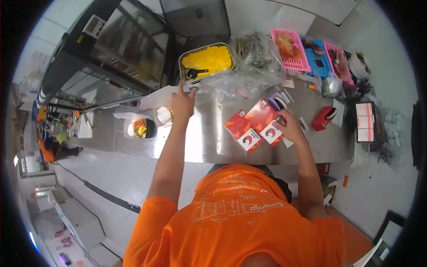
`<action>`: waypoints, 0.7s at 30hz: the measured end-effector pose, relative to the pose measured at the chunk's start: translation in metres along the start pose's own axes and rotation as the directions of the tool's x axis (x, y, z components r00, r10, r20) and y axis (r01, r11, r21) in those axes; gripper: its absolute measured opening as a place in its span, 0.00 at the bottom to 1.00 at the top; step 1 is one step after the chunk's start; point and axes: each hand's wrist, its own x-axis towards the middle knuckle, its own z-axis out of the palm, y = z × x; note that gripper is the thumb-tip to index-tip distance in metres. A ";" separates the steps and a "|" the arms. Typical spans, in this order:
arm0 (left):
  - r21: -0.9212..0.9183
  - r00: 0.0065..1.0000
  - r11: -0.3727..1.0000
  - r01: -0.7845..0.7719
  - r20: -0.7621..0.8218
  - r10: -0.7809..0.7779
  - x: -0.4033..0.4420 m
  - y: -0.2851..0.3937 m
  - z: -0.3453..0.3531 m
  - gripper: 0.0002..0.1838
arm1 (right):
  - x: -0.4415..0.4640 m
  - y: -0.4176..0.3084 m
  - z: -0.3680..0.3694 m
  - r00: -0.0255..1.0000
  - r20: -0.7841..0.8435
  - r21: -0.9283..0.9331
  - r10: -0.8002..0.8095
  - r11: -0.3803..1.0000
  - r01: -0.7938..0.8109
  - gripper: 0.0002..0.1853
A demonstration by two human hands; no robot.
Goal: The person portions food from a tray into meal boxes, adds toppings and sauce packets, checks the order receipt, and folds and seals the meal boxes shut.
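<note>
My left hand is over the steel table, fingers apart, just below a metal tray of yellow food with a black spoon in it. Beside that hand stands an open container with white food; another with orange and yellow food is further left. My right hand is bent over the right part of red printed boxes, close to a purple and white tape roll. Its fingertips are too small to tell what they hold.
Steel table runs across. Plastic bags, a pink basket and a blue basket line the back. A red stapler-like object and black box are right. A glass-sided cabinet stands left.
</note>
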 end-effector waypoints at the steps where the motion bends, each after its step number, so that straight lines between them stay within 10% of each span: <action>1: 0.127 0.992 0.989 -0.073 -0.094 0.085 0.008 -0.013 -0.001 0.34 | 0.002 -0.015 -0.005 1.000 0.010 -0.003 -0.009 1.000 0.009 0.20; 5: 0.169 0.834 0.891 -0.423 -0.313 0.455 0.029 -0.071 0.026 0.18 | 0.012 -0.085 -0.002 0.893 -0.385 -0.143 -0.233 0.971 0.192 0.14; 9: -0.007 0.859 0.903 -0.430 -0.312 0.406 -0.017 -0.058 0.017 0.19 | 0.009 -0.137 0.051 0.983 -0.148 0.128 -0.108 0.984 0.128 0.13; 11: -0.151 0.972 0.971 -0.188 -0.167 0.162 -0.018 -0.042 -0.005 0.13 | 0.011 -0.161 0.086 0.970 -0.137 0.182 -0.202 0.957 0.225 0.10; 15: 0.081 0.929 0.957 -0.278 -0.231 0.289 0.036 -0.062 -0.012 0.08 | 0.011 -0.187 0.139 0.963 -0.004 0.284 -0.269 0.923 0.259 0.10; 21: -0.233 0.914 0.884 -0.406 -0.133 0.384 -0.071 -0.085 -0.006 0.11 | 0.024 -0.176 0.172 0.996 0.072 0.324 -0.050 0.946 0.024 0.16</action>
